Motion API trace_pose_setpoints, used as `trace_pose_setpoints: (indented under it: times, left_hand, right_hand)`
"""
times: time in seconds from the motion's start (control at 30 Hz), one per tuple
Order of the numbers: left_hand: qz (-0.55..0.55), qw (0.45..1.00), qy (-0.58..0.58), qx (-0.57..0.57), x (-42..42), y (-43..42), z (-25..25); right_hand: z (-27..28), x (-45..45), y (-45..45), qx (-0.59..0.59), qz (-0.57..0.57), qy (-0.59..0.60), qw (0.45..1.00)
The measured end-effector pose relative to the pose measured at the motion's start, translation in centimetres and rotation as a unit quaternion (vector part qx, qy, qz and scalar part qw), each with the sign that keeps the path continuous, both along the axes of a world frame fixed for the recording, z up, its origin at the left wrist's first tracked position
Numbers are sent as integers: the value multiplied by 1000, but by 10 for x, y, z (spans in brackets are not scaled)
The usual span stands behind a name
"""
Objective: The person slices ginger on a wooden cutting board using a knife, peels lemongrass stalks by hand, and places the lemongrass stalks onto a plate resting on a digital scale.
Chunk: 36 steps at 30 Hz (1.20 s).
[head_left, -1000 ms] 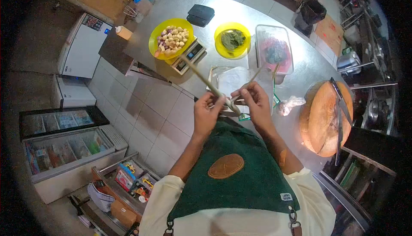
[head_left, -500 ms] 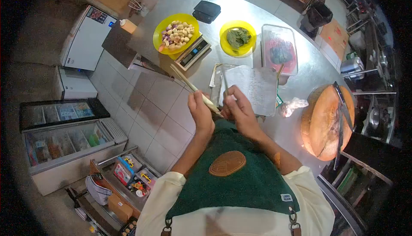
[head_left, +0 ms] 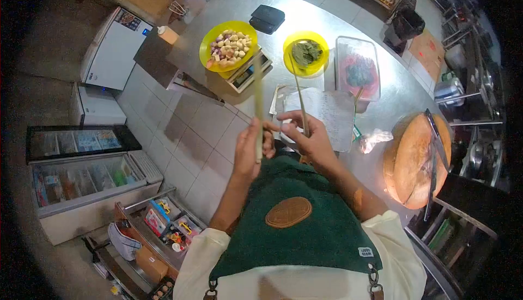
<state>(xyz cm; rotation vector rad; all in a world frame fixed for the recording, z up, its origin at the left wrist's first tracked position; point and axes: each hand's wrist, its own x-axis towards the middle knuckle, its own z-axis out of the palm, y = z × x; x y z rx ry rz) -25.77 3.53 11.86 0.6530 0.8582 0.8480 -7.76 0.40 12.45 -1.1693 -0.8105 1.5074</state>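
A pale green stalk (head_left: 258, 98) stands upright in my left hand (head_left: 252, 146), whose fingers are closed round its lower end. Thin strips of the same kind of stalk (head_left: 299, 93) rise from my right hand (head_left: 308, 136), pinched between thumb and fingers. The two hands are close together above the apron, near the steel table's edge. Just beyond them lie sheets of handwritten paper (head_left: 321, 112). A yellow bowl of peeled shallots or garlic (head_left: 229, 48) rests on a scale (head_left: 248, 74), and a yellow plate (head_left: 322, 68) holds green leaves (head_left: 306, 52).
A clear container (head_left: 357, 71) with pinkish contents is on the steel table (head_left: 310, 14). To the right, knives (head_left: 434, 136) lie on a round wooden board (head_left: 406, 161), beside a crumpled plastic bag (head_left: 375, 140). A black box (head_left: 267, 19) sits at the back.
The stalk in my left hand has swung from slanting left to upright. My right hand has moved slightly away from it with its strip. The view has shifted slightly.
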Motion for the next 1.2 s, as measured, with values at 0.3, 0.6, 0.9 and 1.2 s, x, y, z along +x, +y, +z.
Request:
trace_pose_setpoints:
  times: [0.3, 0.6, 0.9, 1.2]
  left_hand:
    - [-37, 984, 141, 103, 14, -18, -16]
    - [24, 968, 207, 136, 19, -17, -5]
    - [1, 981, 166, 99, 17, -19, -4]
    - [112, 993, 23, -23, 27, -10, -22]
  right_hand:
    - [-24, -5, 2, -15, -21, -31, 999]
    - [-8, -7, 6, 62, -86, -84, 991]
    - [-23, -15, -2, 59, -81, 15, 995]
    - [-15, -32, -2, 89, -90, 0, 992]
